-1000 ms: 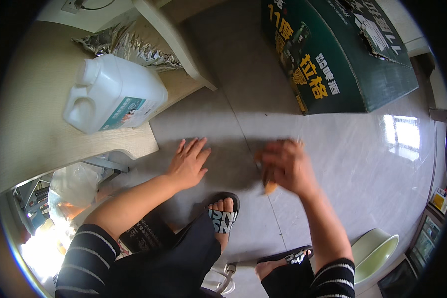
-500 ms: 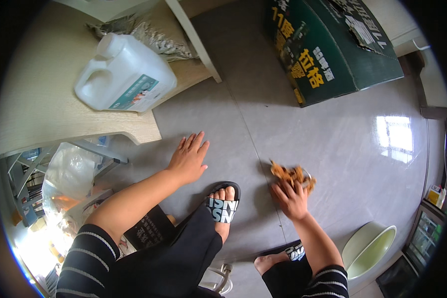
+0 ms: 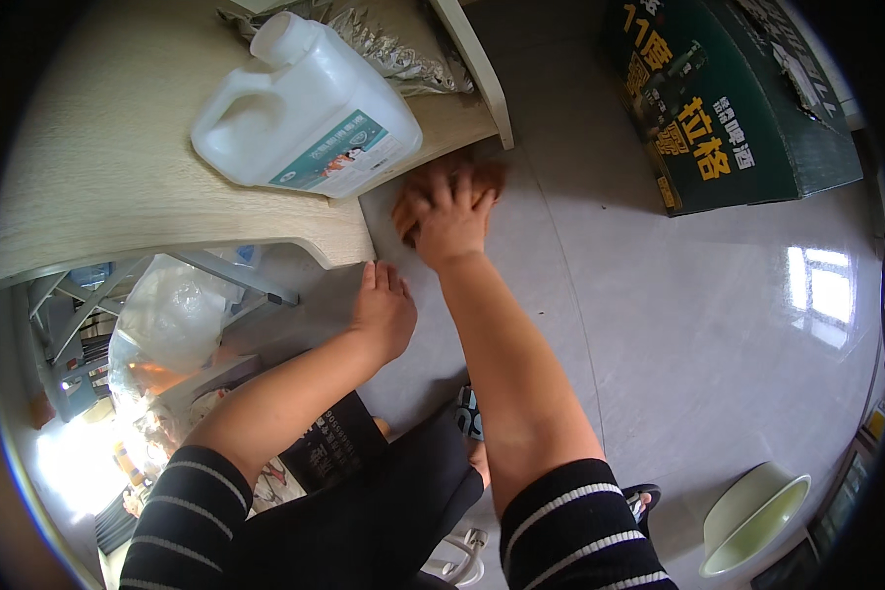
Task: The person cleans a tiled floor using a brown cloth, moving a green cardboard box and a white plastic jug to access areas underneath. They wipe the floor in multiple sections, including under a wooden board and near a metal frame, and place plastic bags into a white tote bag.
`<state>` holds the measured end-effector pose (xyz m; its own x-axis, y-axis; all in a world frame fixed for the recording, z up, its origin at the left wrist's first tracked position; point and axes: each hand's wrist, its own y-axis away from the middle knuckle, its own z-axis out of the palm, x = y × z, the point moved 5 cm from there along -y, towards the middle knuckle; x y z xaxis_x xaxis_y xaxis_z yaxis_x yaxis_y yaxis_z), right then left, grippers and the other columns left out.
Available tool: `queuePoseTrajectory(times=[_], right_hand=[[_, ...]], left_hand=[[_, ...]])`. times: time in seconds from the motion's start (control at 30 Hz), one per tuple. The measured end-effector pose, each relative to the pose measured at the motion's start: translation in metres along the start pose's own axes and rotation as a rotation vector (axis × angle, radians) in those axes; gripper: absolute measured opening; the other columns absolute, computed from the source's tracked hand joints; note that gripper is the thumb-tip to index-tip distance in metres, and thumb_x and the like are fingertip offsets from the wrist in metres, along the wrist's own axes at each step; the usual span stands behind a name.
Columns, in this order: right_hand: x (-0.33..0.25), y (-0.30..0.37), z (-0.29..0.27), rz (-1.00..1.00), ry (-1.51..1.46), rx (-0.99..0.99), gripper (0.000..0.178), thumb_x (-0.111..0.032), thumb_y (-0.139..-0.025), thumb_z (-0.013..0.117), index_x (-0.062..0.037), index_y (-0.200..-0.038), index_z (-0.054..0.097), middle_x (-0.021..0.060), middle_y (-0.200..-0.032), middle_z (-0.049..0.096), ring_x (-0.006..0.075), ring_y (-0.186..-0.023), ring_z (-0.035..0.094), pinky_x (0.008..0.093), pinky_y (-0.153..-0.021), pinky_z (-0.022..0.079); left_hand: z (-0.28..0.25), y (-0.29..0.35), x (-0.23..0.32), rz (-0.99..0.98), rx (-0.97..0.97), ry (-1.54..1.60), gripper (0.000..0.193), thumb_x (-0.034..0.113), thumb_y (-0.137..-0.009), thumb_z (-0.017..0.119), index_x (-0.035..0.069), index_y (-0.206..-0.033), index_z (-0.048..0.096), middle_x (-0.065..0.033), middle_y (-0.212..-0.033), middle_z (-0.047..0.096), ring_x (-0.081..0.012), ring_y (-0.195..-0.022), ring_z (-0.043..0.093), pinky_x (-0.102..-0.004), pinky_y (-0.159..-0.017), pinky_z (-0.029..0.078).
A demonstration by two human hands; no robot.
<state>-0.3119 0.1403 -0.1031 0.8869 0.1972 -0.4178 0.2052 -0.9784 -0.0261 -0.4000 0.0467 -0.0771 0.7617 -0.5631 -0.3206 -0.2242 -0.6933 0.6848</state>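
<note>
My right hand (image 3: 450,221) presses an orange-brown cloth (image 3: 489,184) onto the grey floor, beside the front edge of the pale wooden shelf. Its fingers are spread over the cloth and blurred by motion. My left hand (image 3: 383,312) holds nothing; its fingers point forward, close together, at the shelf's rounded corner. A white plastic jug (image 3: 310,113) with a teal label stands on the wooden shelf (image 3: 98,157), beyond both hands. Behind the jug lies a crumpled silvery bag (image 3: 403,57).
A dark green cardboard box (image 3: 728,118) with a torn top stands at the far right. A pale green basin (image 3: 757,516) is at the lower right. Clear plastic bags (image 3: 172,315) and a metal folding frame (image 3: 231,275) sit under the shelf. My slippered feet are below.
My right hand has carried the cloth from the right of my feet to the far left, beside the shelf edge. The view has shifted; my left hand stays near the shelf corner.
</note>
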Motion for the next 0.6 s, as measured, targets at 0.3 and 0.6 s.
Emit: queuePoseTrajectory(times=[0.3, 0.6], right_hand=[[0.069, 0.127, -0.044, -0.346, -0.084, -0.028, 0.035, -0.015, -0.076, 0.068, -0.0279, -0.108, 0.072, -0.0032, -0.127, 0.058, 0.0280, -0.126, 0.048, 0.0435, -0.093, 0.049], [0.125, 0.052, -0.144, -0.051, -0.049, 0.128, 0.046, -0.015, -0.075, 0.068, -0.0226, -0.121, 0.065, 0.0022, -0.128, 0.060, 0.0320, -0.114, 0.055, 0.0434, -0.094, 0.048]], left_hand=[[0.054, 0.003, 0.012, 0.010, -0.416, -0.042, 0.096, 0.049, -0.086, 0.065, -0.015, -0.146, 0.023, -0.0356, -0.151, 0.025, -0.0454, -0.144, 0.023, -0.0546, -0.119, 0.011], [0.045, 0.007, 0.013, 0.069, -0.459, -0.048, 0.098, 0.048, -0.085, 0.066, -0.017, -0.144, 0.024, -0.0381, -0.149, 0.027, -0.0488, -0.143, 0.022, -0.0608, -0.116, 0.012]])
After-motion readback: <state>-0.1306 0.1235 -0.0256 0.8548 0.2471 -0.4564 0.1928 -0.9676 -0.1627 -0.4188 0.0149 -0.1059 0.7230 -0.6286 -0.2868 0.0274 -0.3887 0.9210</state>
